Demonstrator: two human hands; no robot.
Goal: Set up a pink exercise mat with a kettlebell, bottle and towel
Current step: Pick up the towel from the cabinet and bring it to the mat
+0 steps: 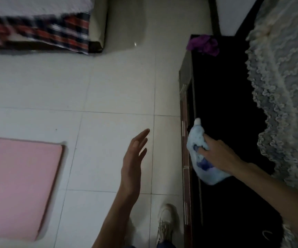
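The pink exercise mat [17,185] lies flat on the white tiled floor at the lower left. My right hand [218,154] grips a pale blue bottle [198,140] with a white cap, over a dark surface on the right. The bottle leans with its cap pointing away from me. My left hand [135,161] hovers over the floor tiles between the mat and the dark surface, fingers spread and holding nothing. No kettlebell or towel shows clearly in this view.
A dark low table or cabinet [225,95] with a brown edge runs along the right, part-covered by a white lace cloth [284,86]. A purple cloth [204,44] lies at its far end. A bed with a plaid blanket [37,33] stands top left. My white shoe [166,222] is below.
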